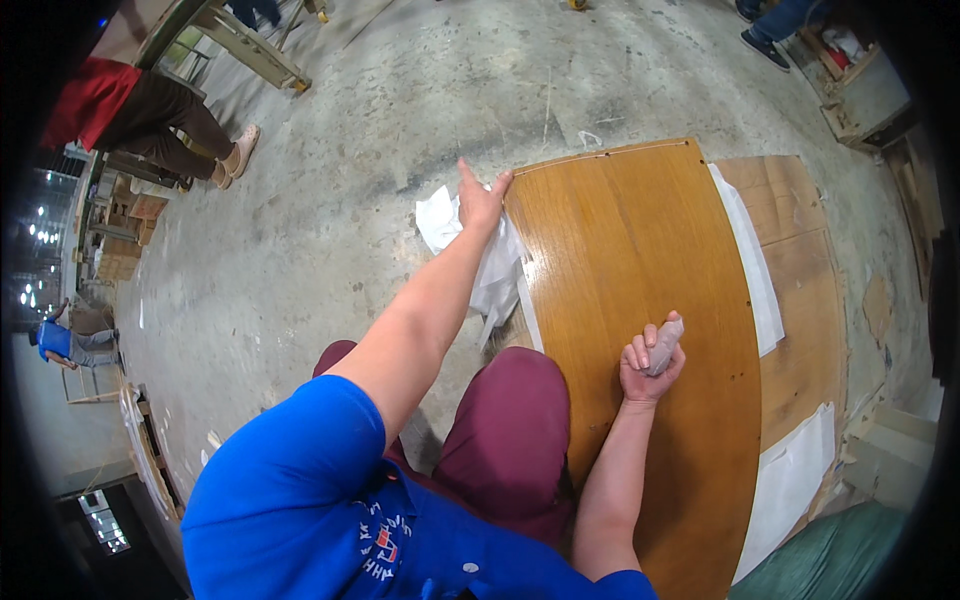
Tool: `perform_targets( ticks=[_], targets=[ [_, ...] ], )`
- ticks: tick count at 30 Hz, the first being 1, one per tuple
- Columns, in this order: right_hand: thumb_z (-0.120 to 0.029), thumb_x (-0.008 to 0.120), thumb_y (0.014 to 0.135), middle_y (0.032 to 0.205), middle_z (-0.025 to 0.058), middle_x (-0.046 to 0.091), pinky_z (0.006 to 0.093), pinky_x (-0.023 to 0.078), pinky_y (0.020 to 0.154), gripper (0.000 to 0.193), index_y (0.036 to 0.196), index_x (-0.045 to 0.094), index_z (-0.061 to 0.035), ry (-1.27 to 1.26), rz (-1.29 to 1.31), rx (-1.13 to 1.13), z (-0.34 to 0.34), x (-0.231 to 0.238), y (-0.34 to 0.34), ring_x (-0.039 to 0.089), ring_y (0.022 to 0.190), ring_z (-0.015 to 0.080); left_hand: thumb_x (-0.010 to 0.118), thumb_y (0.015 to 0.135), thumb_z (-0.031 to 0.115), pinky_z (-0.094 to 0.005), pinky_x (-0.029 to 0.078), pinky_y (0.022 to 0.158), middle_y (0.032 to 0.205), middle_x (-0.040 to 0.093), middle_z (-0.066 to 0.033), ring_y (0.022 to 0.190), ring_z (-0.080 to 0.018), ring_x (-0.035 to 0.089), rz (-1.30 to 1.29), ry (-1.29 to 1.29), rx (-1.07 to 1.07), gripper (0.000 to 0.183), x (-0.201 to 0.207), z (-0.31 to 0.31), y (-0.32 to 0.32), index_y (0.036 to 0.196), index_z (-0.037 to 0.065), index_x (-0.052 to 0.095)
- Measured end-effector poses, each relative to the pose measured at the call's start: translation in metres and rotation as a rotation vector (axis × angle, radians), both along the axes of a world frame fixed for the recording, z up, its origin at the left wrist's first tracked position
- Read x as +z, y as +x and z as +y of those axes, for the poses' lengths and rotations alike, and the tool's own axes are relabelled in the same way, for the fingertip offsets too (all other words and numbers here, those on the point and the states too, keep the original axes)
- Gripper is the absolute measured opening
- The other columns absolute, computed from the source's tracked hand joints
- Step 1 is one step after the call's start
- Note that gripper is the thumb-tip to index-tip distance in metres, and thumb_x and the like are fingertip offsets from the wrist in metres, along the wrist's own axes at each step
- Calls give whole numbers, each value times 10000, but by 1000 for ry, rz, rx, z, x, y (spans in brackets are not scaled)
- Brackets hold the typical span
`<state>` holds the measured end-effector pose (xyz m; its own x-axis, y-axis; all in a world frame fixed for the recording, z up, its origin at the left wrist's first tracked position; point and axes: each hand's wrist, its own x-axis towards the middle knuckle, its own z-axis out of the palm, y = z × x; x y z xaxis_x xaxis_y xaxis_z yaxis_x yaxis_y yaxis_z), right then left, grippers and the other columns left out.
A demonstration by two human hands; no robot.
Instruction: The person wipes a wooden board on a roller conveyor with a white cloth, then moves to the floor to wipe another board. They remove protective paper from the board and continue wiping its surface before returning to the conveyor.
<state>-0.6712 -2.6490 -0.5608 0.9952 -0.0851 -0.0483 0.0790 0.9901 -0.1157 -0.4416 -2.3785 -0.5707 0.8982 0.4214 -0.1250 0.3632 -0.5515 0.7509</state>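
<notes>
White lettering [378, 573] curves around a small, mostly red emblem [385, 541] on the blue shirt [280, 480], left of the white button [470, 568].

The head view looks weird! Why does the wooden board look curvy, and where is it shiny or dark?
In the head view, the fisheye lens likely bows the wooden board; in the head view, pale sheen shows toward its upper left; also in the head view, it looks darker beside the right forearm.
</notes>
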Motion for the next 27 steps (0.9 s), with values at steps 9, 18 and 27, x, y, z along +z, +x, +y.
perform_targets(
  ticks=[9,18,27],
  targets=[
    [-261,452,918,853,133,539,279,411,490,435,1331,393,-139,0,-11,19,-6,-4,0,479,549,173,617,739,617,-430,353,1021,1420,309,-265,1252,-418,392,284,5,147,1017,-32,41,13,1431,9,187],
    [-271,431,929,861,135,525,285,402,501,431,1334,384,-129,7,-28,44,-3,-4,7,478,561,172,684,765,498,-332,467,829,1096,625,-189,995,-241,602,246,-204,-40,704,-82,66,-41,1134,-92,577],
    [-267,403,938,853,127,513,277,404,492,416,1332,373,-139,-2,-26,48,0,-4,7,473,558,168,644,842,243,-319,450,865,1159,600,-110,1028,-190,563,286,-419,-163,418,-57,69,-66,1195,30,573]
  ],
)
